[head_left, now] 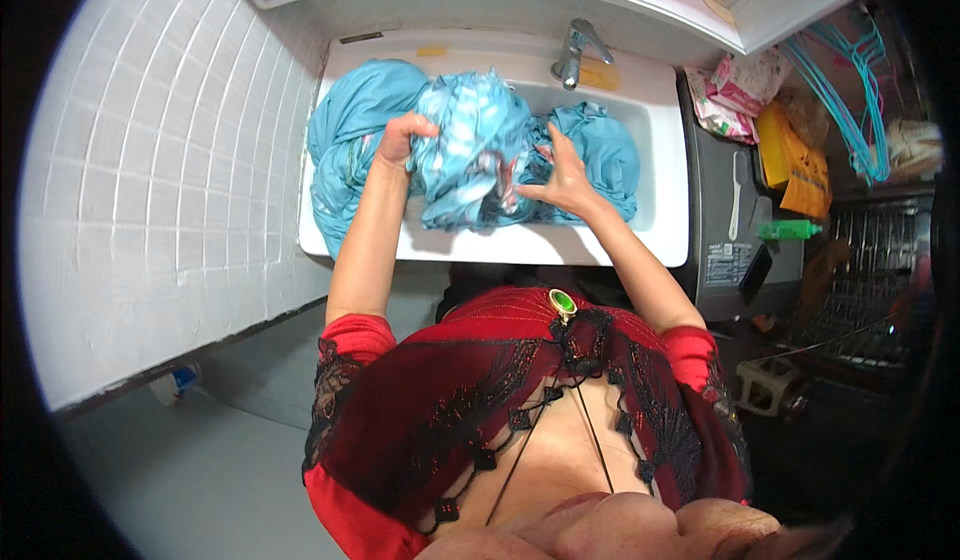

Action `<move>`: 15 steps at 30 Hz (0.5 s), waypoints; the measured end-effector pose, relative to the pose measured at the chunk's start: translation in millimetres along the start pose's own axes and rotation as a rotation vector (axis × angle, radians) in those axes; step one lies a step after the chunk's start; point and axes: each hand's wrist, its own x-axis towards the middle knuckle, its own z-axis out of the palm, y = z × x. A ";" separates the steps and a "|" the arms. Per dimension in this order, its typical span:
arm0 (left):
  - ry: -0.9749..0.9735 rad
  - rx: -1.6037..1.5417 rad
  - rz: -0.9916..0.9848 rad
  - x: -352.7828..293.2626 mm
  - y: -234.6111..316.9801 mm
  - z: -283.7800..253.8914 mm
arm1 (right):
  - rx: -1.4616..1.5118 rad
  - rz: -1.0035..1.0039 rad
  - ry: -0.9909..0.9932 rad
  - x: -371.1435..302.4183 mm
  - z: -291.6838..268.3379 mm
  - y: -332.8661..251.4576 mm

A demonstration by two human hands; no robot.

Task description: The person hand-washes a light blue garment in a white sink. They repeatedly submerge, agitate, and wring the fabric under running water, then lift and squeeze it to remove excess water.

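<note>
So the thing in play is a crumpled light-blue cloth bundle with white patches (465,150), sitting over the middle of a white rectangular sink (672,190). Call that bundle the clock's centre. What could go wrong? Most likely snagging: a plain blue cloth heap (365,100) crowds it at 10 o'clock and another rumpled blue cloth (605,160) sits at 3, so if folds are tangled, one pull could drag a neighbour along. The left heap also spills to the sink's near-left rim, so a tug toward 6 o'clock might send it over. And with a silver single-lever faucet (575,55) around 1 to 2, a loose fold flung that way could catch on the spout.

Pose-wise, the left hand (403,140) is at 9 o'clock, forearm reaching up from about 7, fingers closed on the bundle's edge, though their tips are buried. The right hand (565,180) is near 3 to 4, forearm angling in from 4, thumb and fingers spread wide. Can't tell if its thumb actually touches the bundle.
</note>
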 end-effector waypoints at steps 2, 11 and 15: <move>-0.036 0.200 -0.074 -5.0 -6.8 -8.3 | -0.073 0.008 0.037 13.3 32.0 2.2; 0.479 0.236 -0.323 -47.9 -25.2 -57.1 | 0.573 0.229 0.247 29.6 25.7 21.5; 0.315 -0.014 -0.255 -57.9 -49.0 -43.4 | 0.432 -0.044 0.331 74.7 -32.3 -34.1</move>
